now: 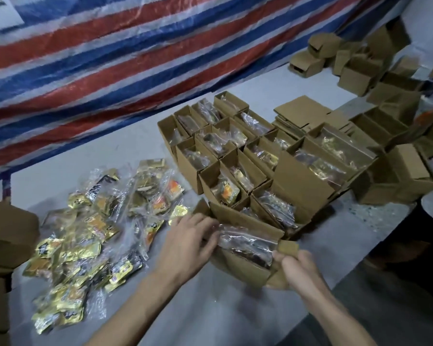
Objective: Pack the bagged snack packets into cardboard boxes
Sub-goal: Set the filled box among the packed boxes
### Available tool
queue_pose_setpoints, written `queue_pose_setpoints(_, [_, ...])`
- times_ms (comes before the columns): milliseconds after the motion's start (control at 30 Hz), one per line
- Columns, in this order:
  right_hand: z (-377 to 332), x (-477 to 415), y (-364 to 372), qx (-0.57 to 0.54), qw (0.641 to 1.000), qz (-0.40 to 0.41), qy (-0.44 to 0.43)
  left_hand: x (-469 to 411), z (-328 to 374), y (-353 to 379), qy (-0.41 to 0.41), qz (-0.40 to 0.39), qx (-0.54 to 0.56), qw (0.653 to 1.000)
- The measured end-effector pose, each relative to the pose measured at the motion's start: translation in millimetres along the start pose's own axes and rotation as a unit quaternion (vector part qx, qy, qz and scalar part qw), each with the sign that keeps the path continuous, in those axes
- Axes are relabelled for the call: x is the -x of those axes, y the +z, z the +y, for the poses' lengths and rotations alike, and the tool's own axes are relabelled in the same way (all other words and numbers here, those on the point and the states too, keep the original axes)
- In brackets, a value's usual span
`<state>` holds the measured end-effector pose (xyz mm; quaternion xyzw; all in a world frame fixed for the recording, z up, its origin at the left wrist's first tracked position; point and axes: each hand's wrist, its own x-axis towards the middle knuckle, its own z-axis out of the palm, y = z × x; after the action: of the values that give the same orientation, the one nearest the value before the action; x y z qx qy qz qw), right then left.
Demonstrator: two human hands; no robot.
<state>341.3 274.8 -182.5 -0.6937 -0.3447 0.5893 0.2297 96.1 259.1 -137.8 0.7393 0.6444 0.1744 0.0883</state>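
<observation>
1. Fingers (208,227) of the left hand (188,238) curl round the left end of the bag (248,242) of snack packets, at about 6 o'clock in the view. They grip it so it goes down into the open box (238,267) and does not pop back out.
2. At 5 o'clock, the right hand (298,268) pinches the small flap (288,247) at the right end of the box. I think it pulls the flap aside so the bag can fit.
3. The bag lies long-ways inside the box. The top is not shut yet.
4. A pile (85,233) of more shiny bags sits on the worktop (210,308) at 8 o'clock, just beside the left hand. That makes the bags easy to grab.
5. The filled boxes (235,156) stand side by side at 1 o'clock, just behind this box, with their tops open. The empty boxes (375,78) wait at 2 o'clock, well apart.
6. I think folding the flaps shut comes next. The bag looks slippery and puffy, so it may catch under a flap.
</observation>
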Motion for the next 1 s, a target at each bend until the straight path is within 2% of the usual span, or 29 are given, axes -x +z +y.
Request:
queue_pose_setpoints(67, [-13.2, -7.8, -9.2, -0.042, 0.999, 0.017, 0.005, -26.9, 13.6, 0.7, -0.038, 0.073, 0.000, 0.997])
queue_pose_setpoints(100, [-19.5, -11.3, -14.4, -0.060, 0.998, 0.026, 0.009, -40.7, 19.5, 2.3, -0.078, 0.085, 0.020, 0.993])
queue_pose_setpoints(200, [-33.4, -21.6, -30.0, -0.087, 0.995, 0.052, 0.018, -84.9, 33.6, 12.7, -0.221, 0.007, 0.123, 0.968])
queue_pose_setpoints(233, [-37.6, -24.0, -34.3, -0.094, 0.994, 0.058, 0.016, -97.9, 36.8, 17.8, -0.242, -0.027, 0.143, 0.959])
queue_pose_setpoints(400, [-52.4, -42.4, -52.3, -0.107, 0.990, 0.095, 0.006, -151.7, 46.5, 35.9, -0.223, -0.023, 0.176, 0.959])
queue_pose_setpoints(600, [-60.1, -68.5, -66.5, -0.024, 0.992, 0.127, -0.016, -197.5, 50.6, 55.2, -0.194, -0.027, 0.229, 0.953])
queue_pose_setpoints(1000, [-52.7, -97.0, -71.8, -0.005, 0.987, 0.158, 0.005, -236.7, 50.5, 87.8, -0.194, -0.049, 0.284, 0.938])
